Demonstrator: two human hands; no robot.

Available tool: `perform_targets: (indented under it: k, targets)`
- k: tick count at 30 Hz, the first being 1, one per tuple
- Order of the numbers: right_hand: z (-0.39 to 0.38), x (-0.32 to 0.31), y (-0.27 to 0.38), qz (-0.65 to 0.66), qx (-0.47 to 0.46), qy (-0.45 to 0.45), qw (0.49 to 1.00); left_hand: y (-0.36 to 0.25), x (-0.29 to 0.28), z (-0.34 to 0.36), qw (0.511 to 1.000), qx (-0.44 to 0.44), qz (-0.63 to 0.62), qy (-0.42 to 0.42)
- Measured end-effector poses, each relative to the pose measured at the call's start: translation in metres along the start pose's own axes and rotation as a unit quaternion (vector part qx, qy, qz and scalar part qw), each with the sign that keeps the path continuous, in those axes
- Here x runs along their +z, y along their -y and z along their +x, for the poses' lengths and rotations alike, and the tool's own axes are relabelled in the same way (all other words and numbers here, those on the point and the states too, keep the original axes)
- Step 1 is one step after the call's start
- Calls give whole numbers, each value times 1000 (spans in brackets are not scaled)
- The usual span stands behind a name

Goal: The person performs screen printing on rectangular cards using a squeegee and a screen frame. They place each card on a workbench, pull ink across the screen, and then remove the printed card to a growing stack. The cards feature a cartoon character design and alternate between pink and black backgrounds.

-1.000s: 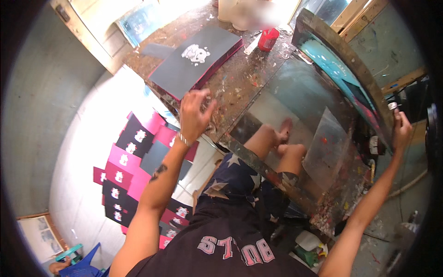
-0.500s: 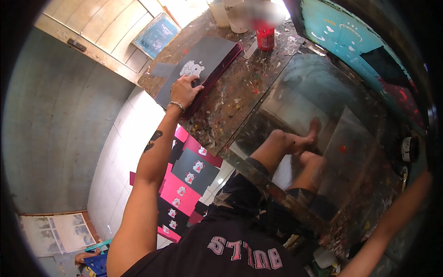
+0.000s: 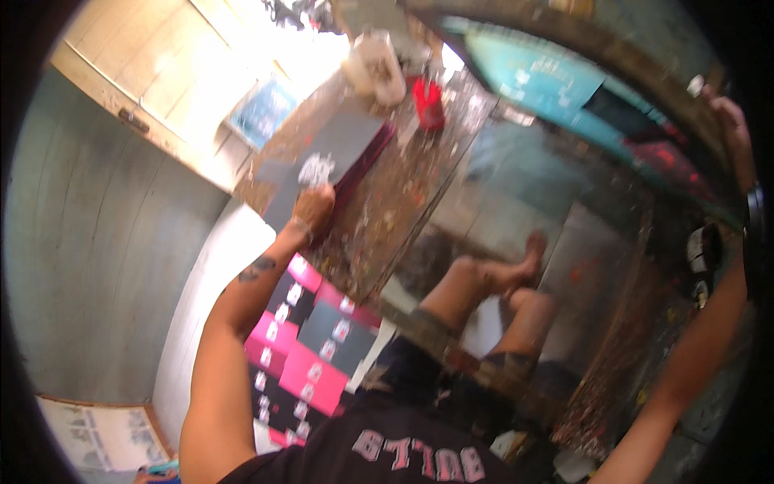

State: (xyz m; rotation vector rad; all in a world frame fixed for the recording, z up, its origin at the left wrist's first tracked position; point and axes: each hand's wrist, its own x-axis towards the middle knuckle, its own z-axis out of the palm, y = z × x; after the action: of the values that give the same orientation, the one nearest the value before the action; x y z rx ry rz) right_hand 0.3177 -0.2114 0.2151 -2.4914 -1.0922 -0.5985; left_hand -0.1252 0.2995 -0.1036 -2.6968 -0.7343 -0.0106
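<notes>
My left hand is closed at the near edge of a stack of dark grey sheets. Its fingers are bent over the top sheet, just below a white printed animal figure; motion blur softens the fingertips. At the far right, my right hand is raised with its fingers round the outer edge of a tilted frame. That frame carries a turquoise screen with dark and pink patches. Part of the right hand is cut off by the picture's rim.
A red jar and a whitish plastic container stand behind the stack on a paint-stained table. A glass pane lies before me, my legs visible through it. Printed pink, black and grey sheets lie below left; a tape roll sits right.
The view has shifted, so table and stack appear lower and further left. My right hand has come into view at the frame. My left hand stays at the stack, its fingers more curled.
</notes>
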Motion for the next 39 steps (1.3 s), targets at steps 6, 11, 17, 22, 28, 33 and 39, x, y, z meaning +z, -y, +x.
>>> perform_targets:
  k: [6, 11, 17, 22, 28, 33, 39]
  targets:
    - [-6, 9, 55, -7, 29, -70, 997, 10, -22, -38, 998, 30, -48, -39]
    - [-13, -7, 59, -26, 46, -74, 996, -94, -45, -75, 975, 88, -202, -35]
    - [3, 21, 42, -17, 19, -14, 1000, -189, -56, -144, 952, 147, -249, 96]
    - [-1, 9, 3, 62, 43, -17, 997, -186, -81, -140, 928, 99, -356, 52]
    - [3, 10, -4, 131, 31, -45, 990, -128, -30, -202, 799, -386, -428, -172]
    - [13, 53, -8, 251, 33, -61, 966, -86, 3, -247, 348, -459, -816, 53]
    - [8, 58, 6, 368, 50, -127, 920, -54, -59, -194, 525, -337, -750, 221]
